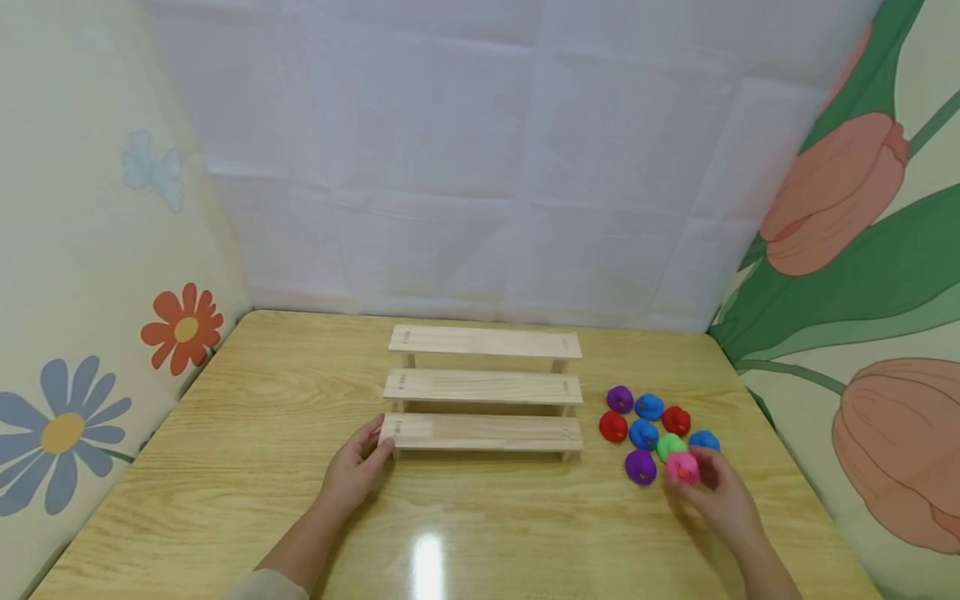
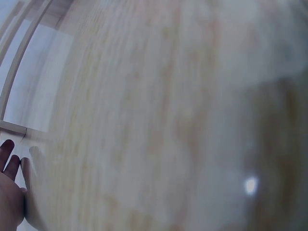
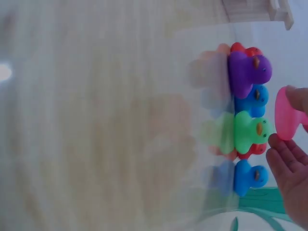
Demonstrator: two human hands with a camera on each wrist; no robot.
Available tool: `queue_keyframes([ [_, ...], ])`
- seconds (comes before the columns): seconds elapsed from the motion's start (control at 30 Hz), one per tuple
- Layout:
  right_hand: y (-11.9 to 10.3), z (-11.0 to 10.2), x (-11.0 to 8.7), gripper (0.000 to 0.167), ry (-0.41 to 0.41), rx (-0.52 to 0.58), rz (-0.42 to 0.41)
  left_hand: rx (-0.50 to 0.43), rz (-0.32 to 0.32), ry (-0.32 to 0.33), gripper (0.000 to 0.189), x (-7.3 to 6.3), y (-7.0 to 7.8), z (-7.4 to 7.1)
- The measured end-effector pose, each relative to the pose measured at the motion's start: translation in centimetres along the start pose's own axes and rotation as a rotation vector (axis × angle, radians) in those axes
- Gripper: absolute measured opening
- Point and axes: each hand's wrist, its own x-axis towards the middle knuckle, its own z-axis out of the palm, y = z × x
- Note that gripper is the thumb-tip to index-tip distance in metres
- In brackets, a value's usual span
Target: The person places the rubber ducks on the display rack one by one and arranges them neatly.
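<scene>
Bare left hand [image 1: 354, 468], pale grey-beige left sleeve [image 1: 268, 586], bare right hand [image 1: 723, 498]

PASSABLE: table [image 1: 525, 525] foreground | BLOCKED: wooden rack [image 1: 482, 387] centre, duck cluster [image 1: 643, 434] right

Bench [image 1: 255, 383]: light wood-grain top, glossy, glare on near part. Pale wooden stand [image 1: 483, 386], three plank tiers, upright past middle. Right of stand, small toy ducks clustered: three blue ducks [image 1: 644, 434], two purple ducks [image 1: 641, 467], two red ducks [image 1: 613, 427], one green duck [image 3: 248, 132].

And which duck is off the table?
The pink duck, held up in the right hand; the other ducks all rest on the table.
</scene>
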Motion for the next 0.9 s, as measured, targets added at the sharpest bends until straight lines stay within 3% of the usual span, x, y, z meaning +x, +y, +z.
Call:
queue_keyframes([
  [0.27,-2.4,0.4,0.0,0.053,0.074,-0.006,-0.129,0.001,-0.068,-0.041,0.056,0.0,0.2,-0.3],
  [0.6,-6.8,1.0,1.6,0.055,-0.023,0.051,-0.197,0.011,-0.061,-0.029,0.057,0.0,0.0,-0.3],
  [0.77,-9.2,2.3,2.9,0.06,-0.062,0.045,-0.207,0.008,-0.065,-0.033,0.056,0.0,-0.1,-0.3],
  [0.9,-10.8,3.7,4.1,0.059,-0.082,0.073,-0.26,0.001,-0.065,-0.035,0.056,0.0,0.0,-0.2],
])
